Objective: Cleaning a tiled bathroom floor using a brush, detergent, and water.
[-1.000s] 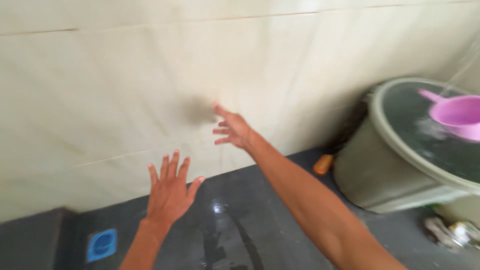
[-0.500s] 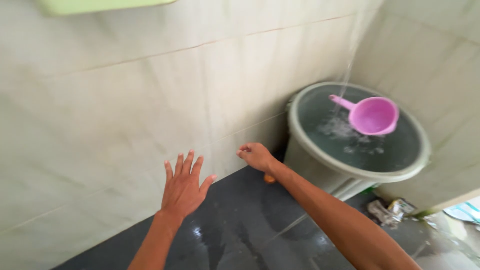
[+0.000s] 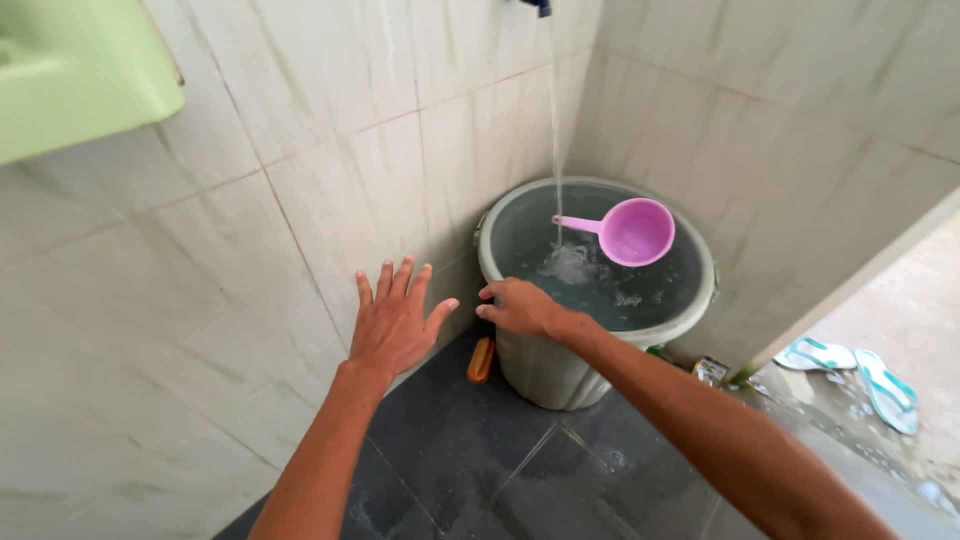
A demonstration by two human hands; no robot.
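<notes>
Grey-green round plastic bucket (image 3: 560,375) in the tiled corner, catching tap water with a pink plastic dipper (image 3: 632,231) afloat; right hand (image 3: 520,306) curled on its near rim, left hand (image 3: 398,325) spread empty beside the wall.

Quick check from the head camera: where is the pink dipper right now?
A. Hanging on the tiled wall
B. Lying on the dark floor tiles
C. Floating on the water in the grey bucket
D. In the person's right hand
C: the pink dipper floats on the water inside the grey bucket, beyond the right hand at the near rim.
</notes>
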